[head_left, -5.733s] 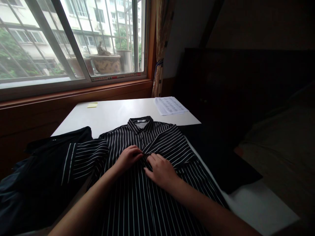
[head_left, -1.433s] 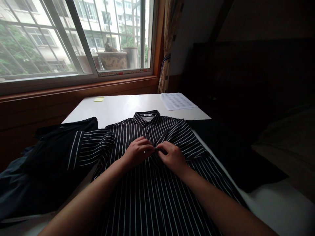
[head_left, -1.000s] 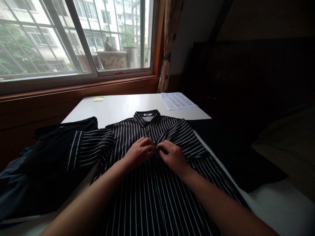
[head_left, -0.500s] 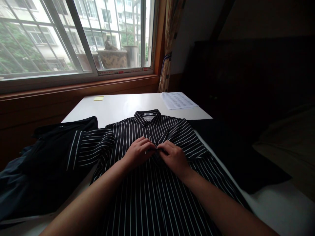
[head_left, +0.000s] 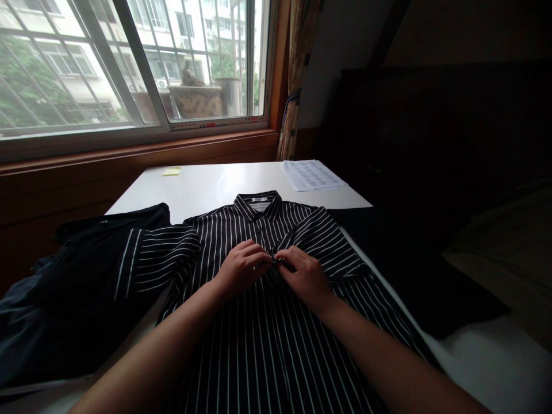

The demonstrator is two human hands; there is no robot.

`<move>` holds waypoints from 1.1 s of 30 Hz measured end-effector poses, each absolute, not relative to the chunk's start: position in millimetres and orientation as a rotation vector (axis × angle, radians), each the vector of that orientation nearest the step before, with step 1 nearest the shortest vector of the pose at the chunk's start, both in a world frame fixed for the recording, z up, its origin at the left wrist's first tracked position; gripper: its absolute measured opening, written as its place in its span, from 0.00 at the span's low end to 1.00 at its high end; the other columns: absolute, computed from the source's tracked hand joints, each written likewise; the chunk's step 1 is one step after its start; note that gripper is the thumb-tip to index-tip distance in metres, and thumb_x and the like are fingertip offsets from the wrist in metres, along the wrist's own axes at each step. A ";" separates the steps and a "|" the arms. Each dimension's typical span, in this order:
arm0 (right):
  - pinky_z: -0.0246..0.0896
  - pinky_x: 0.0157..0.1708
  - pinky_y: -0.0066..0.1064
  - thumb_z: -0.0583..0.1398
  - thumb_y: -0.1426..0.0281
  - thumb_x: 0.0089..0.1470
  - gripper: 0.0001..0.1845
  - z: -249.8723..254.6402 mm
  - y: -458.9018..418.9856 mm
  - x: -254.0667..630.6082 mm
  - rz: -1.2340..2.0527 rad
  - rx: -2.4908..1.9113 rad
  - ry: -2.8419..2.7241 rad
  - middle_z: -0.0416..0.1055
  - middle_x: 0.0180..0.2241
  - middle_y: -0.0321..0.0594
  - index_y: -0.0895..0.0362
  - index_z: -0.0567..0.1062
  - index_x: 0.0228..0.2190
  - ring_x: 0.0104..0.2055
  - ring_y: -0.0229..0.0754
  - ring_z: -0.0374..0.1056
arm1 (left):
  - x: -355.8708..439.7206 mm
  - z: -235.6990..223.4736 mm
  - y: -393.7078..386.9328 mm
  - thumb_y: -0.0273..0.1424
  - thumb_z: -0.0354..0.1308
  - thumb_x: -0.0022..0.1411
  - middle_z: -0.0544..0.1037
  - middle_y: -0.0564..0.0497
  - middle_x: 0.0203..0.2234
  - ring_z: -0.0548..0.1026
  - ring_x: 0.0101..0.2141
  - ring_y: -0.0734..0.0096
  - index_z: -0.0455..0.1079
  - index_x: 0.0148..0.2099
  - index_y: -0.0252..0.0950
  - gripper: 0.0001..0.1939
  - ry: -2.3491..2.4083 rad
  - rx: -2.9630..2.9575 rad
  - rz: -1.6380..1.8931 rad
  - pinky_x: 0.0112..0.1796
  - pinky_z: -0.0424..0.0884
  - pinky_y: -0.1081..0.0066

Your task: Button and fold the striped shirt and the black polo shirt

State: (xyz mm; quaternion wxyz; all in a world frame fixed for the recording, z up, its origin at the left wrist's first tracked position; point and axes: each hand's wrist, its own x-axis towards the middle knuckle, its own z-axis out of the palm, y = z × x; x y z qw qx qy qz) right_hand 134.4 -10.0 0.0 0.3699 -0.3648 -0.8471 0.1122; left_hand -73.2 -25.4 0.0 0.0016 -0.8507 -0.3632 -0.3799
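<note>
Shirt [head_left: 254, 351], black with white stripes, lies front up on the white worktop [head_left: 207, 185] before you, its collar [head_left: 259, 206] toward the far side and its lower part running out of view at the near edge. Your left hand [head_left: 245, 264] and your right hand [head_left: 302, 279] meet over the middle of its front, below the collar, fingertips close together. The grip of each hand is narrow, pinching a small bit of the shirt's front between thumb and fingers; the pinched spot is too small and dark for you to make out its details.

To your left, one striped sleeve [head_left: 161, 259] reaches out over a pile of dark clothes [head_left: 81, 276]. To your right, the other sleeve [head_left: 330, 247] slants down over the side of the shirt, beside your right hand. Farther right lies a dark cloth [head_left: 414, 276], dim in the shadow.

At the far left of the worktop you have a yellow note [head_left: 171, 171], and at the far right some printed papers [head_left: 314, 175]. Beyond the worktop there is a barred window [head_left: 181, 57] with a flowerpot [head_left: 195, 103] behind the glass, and a tied curtain [head_left: 293, 118] hangs at its right.
</note>
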 end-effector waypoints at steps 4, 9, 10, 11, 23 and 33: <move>0.67 0.41 0.32 0.62 0.80 0.56 0.15 0.3 -11.3 134.8 0.284 -0.926 -2.193 0.75 0.36 0.36 0.52 0.77 0.43 0.39 0.42 0.74 | -73.3 0.6 -25.7 0.30 0.57 0.70 0.79 0.50 0.32 0.72 0.34 0.68 0.75 0.39 0.38 0.06 -1.139 -2.662 -1.196 0.38 0.71 0.66; 0.67 0.42 0.31 0.62 0.80 0.56 0.13 1.9 -11.3 135.2 0.261 -0.934 -2.223 0.75 0.35 0.36 0.52 0.78 0.41 0.39 0.42 0.74 | -73.2 -0.9 -25.5 0.30 0.57 0.70 0.79 0.50 0.32 0.71 0.33 0.68 0.74 0.38 0.38 0.07 -1.131 -2.650 -1.193 0.37 0.70 0.67; 0.67 0.41 0.31 0.62 0.80 0.56 0.13 2.4 -11.2 135.2 0.255 -0.937 -2.228 0.75 0.35 0.36 0.52 0.77 0.41 0.38 0.42 0.74 | -73.3 -1.1 -25.6 0.30 0.57 0.70 0.79 0.50 0.31 0.71 0.33 0.68 0.74 0.38 0.38 0.07 -1.131 -2.646 -1.193 0.37 0.70 0.67; 0.67 0.41 0.31 0.62 0.80 0.56 0.13 3.0 -11.1 135.1 0.250 -0.942 -2.231 0.75 0.35 0.36 0.52 0.77 0.41 0.38 0.42 0.74 | -73.4 -1.2 -25.7 0.30 0.57 0.70 0.79 0.51 0.31 0.71 0.33 0.69 0.74 0.38 0.38 0.07 -1.131 -2.645 -1.191 0.37 0.70 0.67; 0.67 0.42 0.32 0.62 0.79 0.56 0.11 4.7 -12.9 134.0 0.287 -0.949 -2.231 0.77 0.35 0.36 0.52 0.77 0.39 0.39 0.42 0.74 | -73.6 3.1 -26.1 0.29 0.58 0.68 0.80 0.50 0.32 0.74 0.33 0.69 0.74 0.38 0.38 0.05 -1.117 -2.642 -1.178 0.38 0.71 0.67; 0.67 0.41 0.32 0.62 0.78 0.56 0.10 4.6 -14.7 133.2 0.284 -0.955 -2.206 0.77 0.35 0.36 0.52 0.77 0.38 0.38 0.42 0.75 | -71.8 5.3 -26.3 0.28 0.57 0.68 0.80 0.51 0.31 0.73 0.32 0.69 0.75 0.37 0.38 0.06 -1.094 -2.627 -1.195 0.36 0.71 0.68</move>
